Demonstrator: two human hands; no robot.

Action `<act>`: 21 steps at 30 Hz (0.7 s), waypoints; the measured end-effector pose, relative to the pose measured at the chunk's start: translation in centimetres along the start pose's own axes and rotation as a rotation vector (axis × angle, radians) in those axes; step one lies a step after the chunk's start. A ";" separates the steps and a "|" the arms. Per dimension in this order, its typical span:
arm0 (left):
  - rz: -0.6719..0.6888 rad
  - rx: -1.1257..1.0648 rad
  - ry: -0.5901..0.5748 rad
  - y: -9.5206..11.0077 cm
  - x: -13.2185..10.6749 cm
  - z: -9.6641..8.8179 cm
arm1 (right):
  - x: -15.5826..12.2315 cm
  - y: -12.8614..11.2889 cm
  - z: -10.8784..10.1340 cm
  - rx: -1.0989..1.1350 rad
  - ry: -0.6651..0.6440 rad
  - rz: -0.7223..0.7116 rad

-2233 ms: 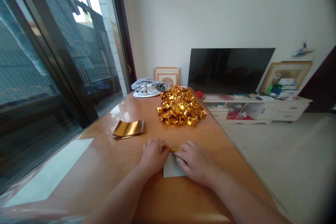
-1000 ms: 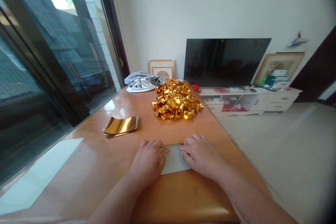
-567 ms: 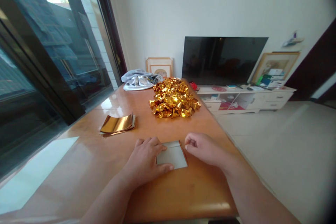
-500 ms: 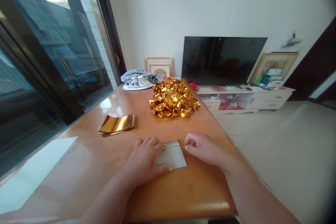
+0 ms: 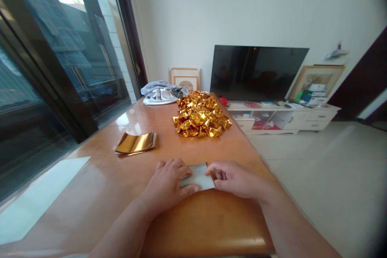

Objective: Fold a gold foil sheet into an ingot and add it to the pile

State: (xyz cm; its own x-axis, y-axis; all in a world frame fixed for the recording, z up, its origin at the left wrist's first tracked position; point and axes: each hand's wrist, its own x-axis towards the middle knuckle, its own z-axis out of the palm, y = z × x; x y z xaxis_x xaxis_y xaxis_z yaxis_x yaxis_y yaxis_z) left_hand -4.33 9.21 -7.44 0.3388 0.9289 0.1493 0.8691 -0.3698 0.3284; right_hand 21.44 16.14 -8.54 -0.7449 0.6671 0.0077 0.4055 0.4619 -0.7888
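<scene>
Head view: my spread left hand (image 5: pixel 168 180) pinned square grey-white paper (image 5: pixel 199 179), apparently creasable, best edge-held. Right hand (image 5: pixel 231 178) curled, pinch unclear.

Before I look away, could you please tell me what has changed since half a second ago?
The right hand has moved left from just beyond the paper to touch its right edge, which seems a little raised; whether it grips firmly is unclear. The left hand stays spread on the paper, and the gold stack and pile are where they were.
</scene>
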 end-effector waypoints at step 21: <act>-0.136 -0.008 0.136 -0.7 0.9 1.3 | 2.2 1.5 1.8 -0.305 0.259 0.177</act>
State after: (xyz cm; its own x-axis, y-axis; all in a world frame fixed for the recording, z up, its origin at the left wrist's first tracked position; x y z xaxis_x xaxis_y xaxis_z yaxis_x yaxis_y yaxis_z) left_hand -4.19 10.32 -8.78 0.1662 0.9595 0.2274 0.9005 -0.2416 0.3615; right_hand 19.46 17.30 -10.83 -0.5085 0.8580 0.0733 0.6818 0.4532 -0.5742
